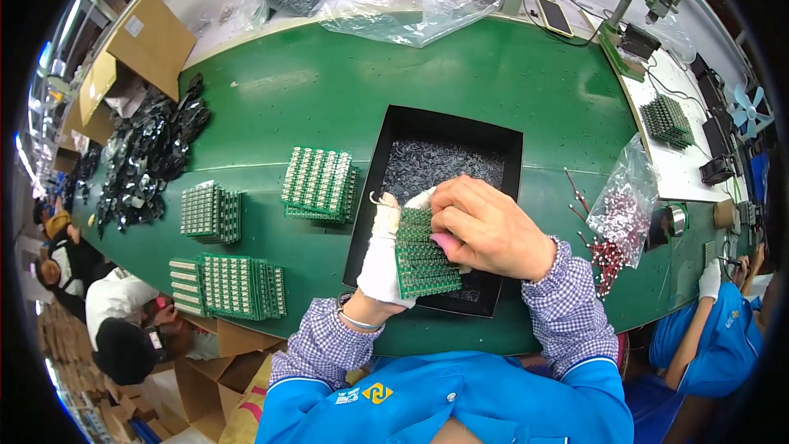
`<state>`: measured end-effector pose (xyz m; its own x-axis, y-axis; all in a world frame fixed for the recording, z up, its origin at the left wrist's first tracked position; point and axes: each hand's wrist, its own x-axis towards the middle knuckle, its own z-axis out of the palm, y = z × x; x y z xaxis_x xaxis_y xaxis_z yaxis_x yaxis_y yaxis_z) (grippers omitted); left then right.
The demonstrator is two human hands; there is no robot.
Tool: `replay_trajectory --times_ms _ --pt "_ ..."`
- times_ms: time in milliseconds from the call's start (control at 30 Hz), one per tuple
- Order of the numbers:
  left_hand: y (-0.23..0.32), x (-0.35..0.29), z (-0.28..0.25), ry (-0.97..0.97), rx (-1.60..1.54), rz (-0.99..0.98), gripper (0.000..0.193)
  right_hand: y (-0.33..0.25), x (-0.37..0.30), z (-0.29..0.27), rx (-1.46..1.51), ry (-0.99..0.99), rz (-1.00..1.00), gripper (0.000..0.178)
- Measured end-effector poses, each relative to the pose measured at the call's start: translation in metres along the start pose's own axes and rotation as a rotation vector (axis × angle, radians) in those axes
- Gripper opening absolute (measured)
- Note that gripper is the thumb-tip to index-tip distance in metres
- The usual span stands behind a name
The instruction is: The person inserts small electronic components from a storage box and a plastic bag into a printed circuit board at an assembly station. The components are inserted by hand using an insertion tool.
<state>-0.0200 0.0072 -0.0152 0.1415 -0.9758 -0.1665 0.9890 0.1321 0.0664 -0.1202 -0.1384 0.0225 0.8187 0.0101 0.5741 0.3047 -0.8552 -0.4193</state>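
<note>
A green circuit board panel (429,256), set with rows of small parts, is gripped along its left edge by my left hand (382,267), which wears a white glove. Over the panel's upper right, my right hand (485,226) is bare with the fingers pinched together. Something pink (446,244) shows at its fingertips; whatever lies in the pinch is too small to make out. Under both hands stands a black open box (513,166). Many tiny dark and clear pieces (444,162) cover its bottom.
Stacks of circuit boards (316,183) stand left of the box, beside crumpled black plastic (156,148). On the right lie a clear bag (629,205) and red wires (606,263). A phone (554,16) and a green press (629,37) are at the back. A co-worker (715,329) sits right.
</note>
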Motion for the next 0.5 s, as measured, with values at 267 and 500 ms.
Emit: replay_trajectory --times_ms 267,500 --pt "0.006 -0.003 0.011 -0.054 0.158 0.016 0.078 0.006 -0.003 -0.012 0.34 -0.028 0.101 0.017" --pt "0.005 -0.006 0.01 0.055 0.222 0.086 0.08 -0.001 0.002 0.001 0.112 -0.034 0.027 0.015"
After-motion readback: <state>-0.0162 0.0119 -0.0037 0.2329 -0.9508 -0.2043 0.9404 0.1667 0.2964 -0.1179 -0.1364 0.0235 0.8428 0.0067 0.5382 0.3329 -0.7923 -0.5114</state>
